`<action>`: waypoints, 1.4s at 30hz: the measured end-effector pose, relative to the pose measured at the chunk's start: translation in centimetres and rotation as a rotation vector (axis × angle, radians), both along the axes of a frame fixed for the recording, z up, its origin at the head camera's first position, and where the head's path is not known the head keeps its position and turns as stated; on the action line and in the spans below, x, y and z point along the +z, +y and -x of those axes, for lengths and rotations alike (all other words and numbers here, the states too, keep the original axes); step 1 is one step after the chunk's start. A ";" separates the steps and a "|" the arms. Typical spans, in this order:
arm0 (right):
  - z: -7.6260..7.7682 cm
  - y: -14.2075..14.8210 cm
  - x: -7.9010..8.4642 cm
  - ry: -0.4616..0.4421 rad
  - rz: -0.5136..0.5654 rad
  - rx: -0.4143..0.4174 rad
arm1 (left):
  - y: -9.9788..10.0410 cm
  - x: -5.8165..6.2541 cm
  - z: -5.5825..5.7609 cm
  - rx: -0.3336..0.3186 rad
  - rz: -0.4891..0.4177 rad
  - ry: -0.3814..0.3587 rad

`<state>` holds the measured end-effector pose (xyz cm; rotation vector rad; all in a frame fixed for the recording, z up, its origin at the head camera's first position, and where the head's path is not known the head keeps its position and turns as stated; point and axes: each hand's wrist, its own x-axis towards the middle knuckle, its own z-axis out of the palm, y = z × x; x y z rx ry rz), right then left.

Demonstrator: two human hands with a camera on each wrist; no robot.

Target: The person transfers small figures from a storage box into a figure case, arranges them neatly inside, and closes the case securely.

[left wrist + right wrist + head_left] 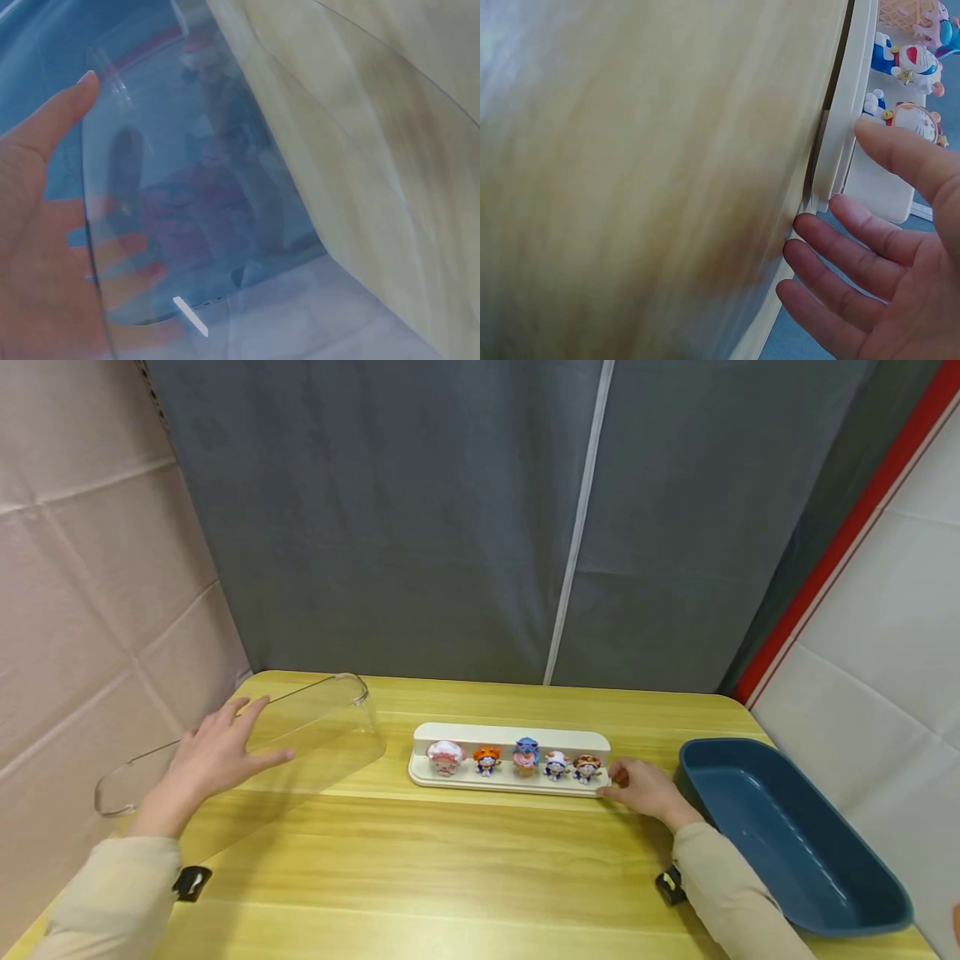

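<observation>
A long cream display base (510,783) with a raised back lies in the middle of the wooden table. Several small cartoon figurines (525,757) stand on it in a row. My right hand (647,790) is at the base's right end, thumb and index finger (859,214) beside its corner, the other fingers loosely spread. On the left is a large clear plastic cover (330,739), tilted, with rounded corners. My left hand (217,750) is spread by it, thumb held apart. In the left wrist view, its fingers (124,285) show through the clear plastic.
A deep blue rectangular bin (795,843) stands at the table's right side. Grey curtain (420,527) hangs behind the table, with pale cloth walls on the left and right. A black strap device (192,883) sits on each wrist.
</observation>
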<state>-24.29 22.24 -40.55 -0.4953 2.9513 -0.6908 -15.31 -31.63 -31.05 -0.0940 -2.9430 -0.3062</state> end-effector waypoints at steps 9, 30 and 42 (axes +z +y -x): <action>0.0 -0.3 0.1 0.018 -0.038 -0.014 | -0.7 -0.9 0.2 0.028 0.064 0.050; -0.2 -0.4 0.3 0.021 -0.052 -0.014 | -1.9 -1.7 0.5 -0.013 0.070 0.137; -0.1 -0.4 0.3 0.014 -0.060 -0.023 | -1.4 -0.9 0.7 -0.052 0.093 0.202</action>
